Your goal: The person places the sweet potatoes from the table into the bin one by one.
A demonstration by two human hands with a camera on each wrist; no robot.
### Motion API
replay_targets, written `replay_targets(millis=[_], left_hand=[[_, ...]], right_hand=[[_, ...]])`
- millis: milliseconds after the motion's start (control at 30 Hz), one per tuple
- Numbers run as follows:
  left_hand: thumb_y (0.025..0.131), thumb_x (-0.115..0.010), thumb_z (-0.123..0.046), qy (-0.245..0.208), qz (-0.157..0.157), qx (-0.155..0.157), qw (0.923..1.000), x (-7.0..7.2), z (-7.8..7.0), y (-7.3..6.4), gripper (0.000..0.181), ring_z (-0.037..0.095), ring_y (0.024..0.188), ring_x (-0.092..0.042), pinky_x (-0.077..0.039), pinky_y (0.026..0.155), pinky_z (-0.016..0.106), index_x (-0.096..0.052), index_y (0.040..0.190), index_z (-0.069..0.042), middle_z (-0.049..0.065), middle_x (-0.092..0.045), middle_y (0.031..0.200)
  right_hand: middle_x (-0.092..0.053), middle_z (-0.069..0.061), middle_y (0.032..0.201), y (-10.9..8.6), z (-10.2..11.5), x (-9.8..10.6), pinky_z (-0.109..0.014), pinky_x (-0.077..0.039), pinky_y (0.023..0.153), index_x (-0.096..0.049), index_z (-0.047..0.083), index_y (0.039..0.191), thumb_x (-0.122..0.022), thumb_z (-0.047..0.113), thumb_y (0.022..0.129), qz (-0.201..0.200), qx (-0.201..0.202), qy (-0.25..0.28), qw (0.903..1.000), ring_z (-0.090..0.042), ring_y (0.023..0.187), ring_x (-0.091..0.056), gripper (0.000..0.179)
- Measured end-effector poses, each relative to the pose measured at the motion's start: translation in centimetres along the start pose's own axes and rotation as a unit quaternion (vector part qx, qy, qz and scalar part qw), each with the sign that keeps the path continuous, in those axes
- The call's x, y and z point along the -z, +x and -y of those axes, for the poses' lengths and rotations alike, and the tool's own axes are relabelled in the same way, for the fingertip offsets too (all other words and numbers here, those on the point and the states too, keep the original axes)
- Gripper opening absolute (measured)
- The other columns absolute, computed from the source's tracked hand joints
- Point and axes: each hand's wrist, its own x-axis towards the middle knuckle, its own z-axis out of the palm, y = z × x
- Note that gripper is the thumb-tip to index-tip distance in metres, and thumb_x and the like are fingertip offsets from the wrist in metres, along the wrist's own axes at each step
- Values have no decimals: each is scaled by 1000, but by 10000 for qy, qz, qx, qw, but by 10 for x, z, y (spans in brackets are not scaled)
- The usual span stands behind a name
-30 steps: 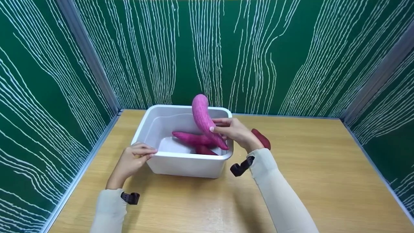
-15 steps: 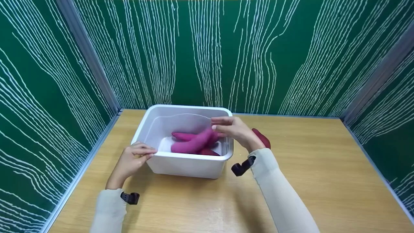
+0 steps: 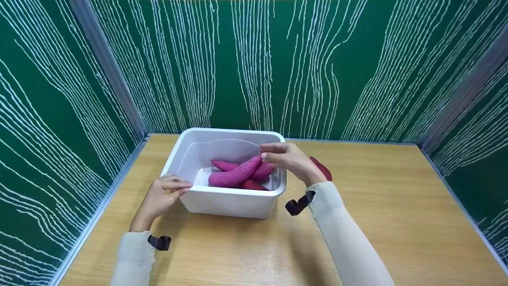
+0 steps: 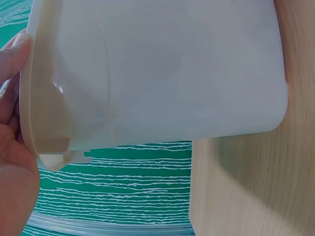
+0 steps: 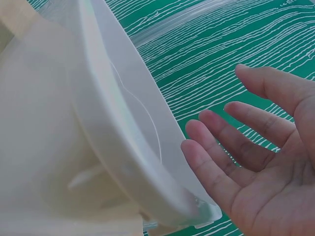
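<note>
A white plastic bin [image 3: 226, 204] stands on the table with sweet potatoes in it. The topmost, a curved pink-purple sweet potato [image 3: 230, 178], lies across another purple sweet potato [image 3: 223, 165]; a darker red one [image 3: 253, 185] shows partly beneath. My left hand [image 3: 162, 197] pinches the bin's rim at the near left corner, and the left wrist view shows the thumb [image 4: 17, 54] against that rim. Over the right rim hovers my right hand [image 3: 291, 161]. Its fingers [image 5: 246, 150] are spread and relaxed with nothing in them, as the right wrist view shows.
A dark red sweet potato [image 3: 321, 169] lies on the wooden table [image 3: 381, 206] right of the bin, partly hidden by my right wrist. Green panels [image 3: 357, 59] with white lines enclose the back and both sides.
The curved sweet potato has left my right hand and dropped into the bin, turning to lie on the others. My right hand stays nearly in place; the left hand has not moved.
</note>
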Motion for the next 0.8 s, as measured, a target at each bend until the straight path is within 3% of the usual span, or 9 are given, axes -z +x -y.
replay_targets(millis=[200,433,800], left_hand=[[80,-73,1,-4,-12,19,10000,0,1,0,18,10,95,-58,-44,92,23,-79,90,-13,1,-72,94],[81,-72,1,3,55,97,9999,0,3,1,20,13,98,-58,-42,99,37,-79,92,-14,1,-72,95],[81,-72,1,30,65,85,9999,-1,2,0,20,16,99,-59,-43,101,41,-78,93,-15,2,-72,97]], right_hand=[[-59,-12,132,-1,0,2,-45,-42,105,-55,7,134,-69,25,88,22,25,64,10000,-25,112,-63,51],[-57,-11,135,-4,0,7,-43,-44,104,-55,10,134,-70,27,88,-16,-20,-101,9999,-29,118,-59,51],[-60,-10,131,-10,-7,25,-32,-50,97,-54,8,134,-70,26,88,-187,-9,49,9998,-27,119,-60,53]])
